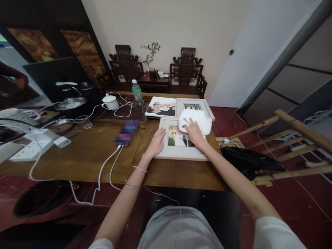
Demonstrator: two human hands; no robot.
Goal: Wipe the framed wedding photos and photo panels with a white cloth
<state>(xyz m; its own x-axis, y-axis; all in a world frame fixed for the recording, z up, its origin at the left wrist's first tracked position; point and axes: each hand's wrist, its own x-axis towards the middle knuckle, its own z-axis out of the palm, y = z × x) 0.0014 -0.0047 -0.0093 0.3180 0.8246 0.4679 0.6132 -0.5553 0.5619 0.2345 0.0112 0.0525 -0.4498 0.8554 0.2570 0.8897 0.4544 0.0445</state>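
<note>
A light-wood picture frame (186, 154) with a pale mat and a photo in it lies flat near the table's front edge. My left hand (156, 141) grips its left side, the fingers along the edge. On the upper right part of the frame lies a folded white cloth (198, 119). My right hand (195, 133) is closed on this cloth, fingers pressed into it, and it covers part of the photo. Just behind, a second picture frame (209, 109) lies partly under the cloth. To its left is a stack with a photo print (162, 107) on top.
On the wooden table (85, 152), left of the frames, are a phone (126, 135) with white cables, a green-labelled bottle (137, 92), a lidded white cup (110, 102), a clear plastic cup (84, 121) and a power strip (33, 145). A bamboo rack (290, 138) stands right, with a black bag (249, 160).
</note>
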